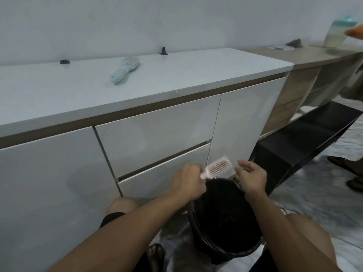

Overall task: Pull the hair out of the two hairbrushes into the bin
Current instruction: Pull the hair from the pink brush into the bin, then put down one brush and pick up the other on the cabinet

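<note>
Left hand point(189, 182) has its grip wrapped round the handle of the pink hairbrush point(217, 167), holding it right over the black-lined bin point(225, 250), bristles turned toward the camera. Right hand point(251, 178) hovers just beside the brush head, fingers loosely spread and holding nothing that can be made out. The bristles look close to bare from here, though any fine strands would be too small to tell.

Best play now, I'd judge: keep the brush above the bin's mouth so anything loosened drops straight in, pinch at the bristle roots and draw outward along them instead of sideways, and steady the handle firmly so the head doesn't twist.

Into the bin itself: a black liner folded over the rim, the inside dark. There seems to be a dark mass down there, possibly hair, but it blends with the liner and I can't say for certain.

Up on the white tabletop point(216, 75), the second one, a pale green hairbrush point(125, 69), lies flat, well apart from both hands. Whether it carries hair is unclear.
</note>
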`<control>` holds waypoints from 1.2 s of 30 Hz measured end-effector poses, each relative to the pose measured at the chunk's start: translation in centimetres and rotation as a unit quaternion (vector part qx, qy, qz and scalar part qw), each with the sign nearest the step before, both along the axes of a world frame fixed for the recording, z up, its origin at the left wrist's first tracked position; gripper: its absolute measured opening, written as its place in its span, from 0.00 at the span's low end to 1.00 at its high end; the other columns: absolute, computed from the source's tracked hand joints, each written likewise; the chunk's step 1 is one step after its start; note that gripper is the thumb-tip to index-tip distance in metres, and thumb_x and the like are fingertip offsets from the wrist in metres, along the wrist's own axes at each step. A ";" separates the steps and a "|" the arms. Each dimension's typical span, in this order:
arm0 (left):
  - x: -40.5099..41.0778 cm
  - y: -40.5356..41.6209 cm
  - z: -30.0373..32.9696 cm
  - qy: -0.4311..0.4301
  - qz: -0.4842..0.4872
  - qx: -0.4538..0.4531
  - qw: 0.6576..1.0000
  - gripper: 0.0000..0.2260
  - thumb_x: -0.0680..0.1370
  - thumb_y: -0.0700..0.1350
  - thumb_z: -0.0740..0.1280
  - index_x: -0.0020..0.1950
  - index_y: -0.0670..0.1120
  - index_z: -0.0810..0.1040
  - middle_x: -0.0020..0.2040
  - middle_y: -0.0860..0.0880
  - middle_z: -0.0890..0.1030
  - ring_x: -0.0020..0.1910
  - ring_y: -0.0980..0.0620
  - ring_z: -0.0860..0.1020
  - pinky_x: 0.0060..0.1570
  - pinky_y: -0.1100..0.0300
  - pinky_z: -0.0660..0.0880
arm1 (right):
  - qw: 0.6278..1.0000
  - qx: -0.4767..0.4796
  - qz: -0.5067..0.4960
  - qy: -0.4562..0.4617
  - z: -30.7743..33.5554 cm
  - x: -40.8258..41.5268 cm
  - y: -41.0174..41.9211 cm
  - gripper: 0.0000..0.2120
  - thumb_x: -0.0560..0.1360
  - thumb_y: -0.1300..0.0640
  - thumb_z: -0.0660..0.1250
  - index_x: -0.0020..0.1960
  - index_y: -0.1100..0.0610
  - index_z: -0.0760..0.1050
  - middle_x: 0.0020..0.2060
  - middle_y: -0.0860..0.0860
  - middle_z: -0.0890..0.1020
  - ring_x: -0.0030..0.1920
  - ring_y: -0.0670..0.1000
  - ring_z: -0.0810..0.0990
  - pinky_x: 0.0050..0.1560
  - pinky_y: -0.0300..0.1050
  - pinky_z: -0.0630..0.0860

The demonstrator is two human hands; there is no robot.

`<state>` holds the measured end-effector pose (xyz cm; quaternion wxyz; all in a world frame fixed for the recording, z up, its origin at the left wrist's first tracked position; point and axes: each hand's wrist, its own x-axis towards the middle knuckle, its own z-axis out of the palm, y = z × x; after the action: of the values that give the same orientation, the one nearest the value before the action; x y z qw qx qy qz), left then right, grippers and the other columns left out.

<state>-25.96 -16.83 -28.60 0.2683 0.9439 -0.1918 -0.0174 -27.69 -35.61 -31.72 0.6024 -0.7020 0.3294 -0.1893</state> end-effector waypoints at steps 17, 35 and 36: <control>4.9 6.5 14.7 -0.198 0.089 -0.114 0.969 0.13 0.74 0.49 0.68 0.58 0.49 0.83 0.53 0.47 0.81 0.52 0.45 0.79 0.49 0.56 0.73 | 0.953 -0.154 0.160 -0.205 17.7 5.8 8.7 0.12 0.71 0.62 0.73 0.54 0.57 0.82 0.46 0.49 0.85 0.42 0.51 0.85 0.47 0.53 0.83; 13.6 22.6 22.9 -0.087 0.221 -0.223 0.946 0.12 0.67 0.36 0.69 0.48 0.46 0.76 0.49 0.43 0.82 0.45 0.43 0.83 0.48 0.50 0.81 | 0.762 -0.493 0.398 -0.134 27.6 18.0 25.4 0.19 0.81 0.57 0.56 0.71 0.54 0.66 0.69 0.53 0.73 0.67 0.56 0.72 0.65 0.52 0.68; 14.2 23.3 22.7 -0.092 0.227 -0.216 0.945 0.11 0.68 0.36 0.69 0.48 0.46 0.76 0.49 0.43 0.82 0.45 0.43 0.83 0.48 0.51 0.80 | 0.754 -0.498 0.411 -0.120 27.5 18.9 26.0 0.20 0.81 0.56 0.56 0.73 0.53 0.65 0.70 0.52 0.72 0.69 0.56 0.70 0.67 0.52 0.67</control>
<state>-11.80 6.50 -5.92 0.4435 0.8794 0.0045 0.1730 -8.80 -9.58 -4.24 0.2216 -0.9422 -0.2065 -0.1435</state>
